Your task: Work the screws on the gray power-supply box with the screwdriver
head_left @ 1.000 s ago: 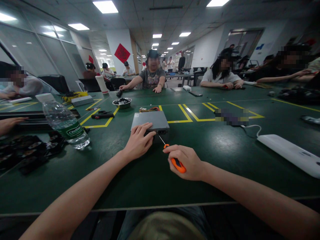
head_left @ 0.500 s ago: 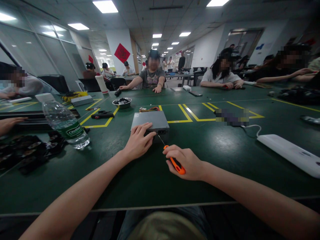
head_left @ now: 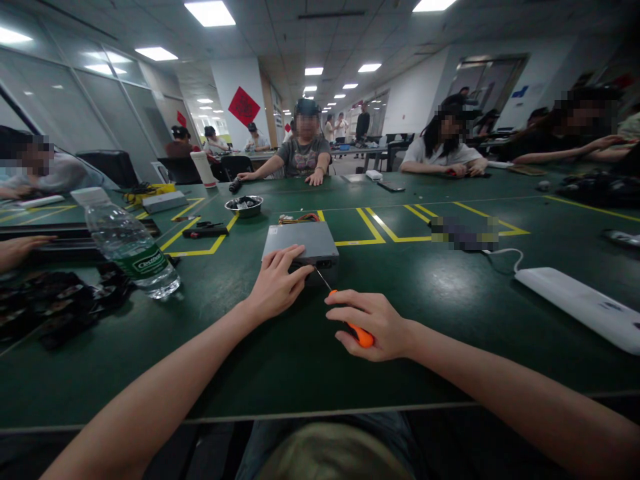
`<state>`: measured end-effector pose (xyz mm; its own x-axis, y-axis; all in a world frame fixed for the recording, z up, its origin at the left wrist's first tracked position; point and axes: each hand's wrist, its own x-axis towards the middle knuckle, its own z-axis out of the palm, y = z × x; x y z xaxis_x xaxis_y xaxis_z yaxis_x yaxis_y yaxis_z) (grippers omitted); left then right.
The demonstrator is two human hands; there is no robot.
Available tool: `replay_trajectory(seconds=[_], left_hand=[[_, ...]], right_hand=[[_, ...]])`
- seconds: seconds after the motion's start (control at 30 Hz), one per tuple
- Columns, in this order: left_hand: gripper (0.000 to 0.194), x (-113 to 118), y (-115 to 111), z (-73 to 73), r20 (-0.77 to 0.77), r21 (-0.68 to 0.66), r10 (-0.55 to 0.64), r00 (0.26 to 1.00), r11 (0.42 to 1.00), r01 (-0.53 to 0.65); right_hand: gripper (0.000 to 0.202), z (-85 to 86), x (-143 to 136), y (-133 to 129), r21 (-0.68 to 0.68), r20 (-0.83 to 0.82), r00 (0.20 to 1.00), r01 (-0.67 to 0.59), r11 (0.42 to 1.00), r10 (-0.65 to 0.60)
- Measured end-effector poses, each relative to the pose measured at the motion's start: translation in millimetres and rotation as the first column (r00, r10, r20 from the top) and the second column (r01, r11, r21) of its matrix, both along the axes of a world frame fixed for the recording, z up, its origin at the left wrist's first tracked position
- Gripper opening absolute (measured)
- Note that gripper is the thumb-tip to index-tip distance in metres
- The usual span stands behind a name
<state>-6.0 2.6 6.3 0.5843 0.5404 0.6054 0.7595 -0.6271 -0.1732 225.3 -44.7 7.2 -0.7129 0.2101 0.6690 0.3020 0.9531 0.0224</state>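
A single head-worn camera supplies the view, looking forward and down over the near edge of the green surface (head_left: 280, 380). The wearer's clothing (head_left: 330, 453) fills the bottom centre, closest to the lens. The left forearm (head_left: 170, 380) and right forearm (head_left: 500, 380) enter from the lower corners, bringing the left hand (head_left: 277, 287) and right hand (head_left: 375, 327) near mid-frame. From this height the grey box (head_left: 303, 240) shows its top and near face. The wide field reaches past the person seated opposite (head_left: 306, 157), up to the ceiling lights (head_left: 210, 13).
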Motion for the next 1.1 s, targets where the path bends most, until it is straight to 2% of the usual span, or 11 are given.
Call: replay_trajectory(seconds=[0.2, 0.33, 0.57, 1.1], left_hand=[[0.028, 0, 0, 0.0, -0.008, 0.005, 0.01, 1.0, 1.0, -0.01], [0.028, 0, -1, 0.3, 0.009, -0.014, 0.001, 1.0, 1.0, -0.001], [0.028, -2, 0, -0.4, -0.008, -0.014, 0.003, 1.0, 1.0, -0.003], [0.032, -1, 1, -1.2, 0.01, -0.022, -0.019, 1.0, 1.0, 0.019]], right_hand=[[0.013, 3.8, 4, -2, 0.146, -0.076, 0.995, -0.052, 0.988, 0.064], [0.008, 5.6, 10, -2, 0.19, -0.085, 0.995, -0.032, 0.981, 0.049], [0.008, 7.2, 20, 1, 0.19, -0.121, 0.992, 0.044, 0.981, -0.021], [0.006, 7.6, 16, 2, 0.201, -0.104, 0.993, 0.083, 0.976, -0.063]])
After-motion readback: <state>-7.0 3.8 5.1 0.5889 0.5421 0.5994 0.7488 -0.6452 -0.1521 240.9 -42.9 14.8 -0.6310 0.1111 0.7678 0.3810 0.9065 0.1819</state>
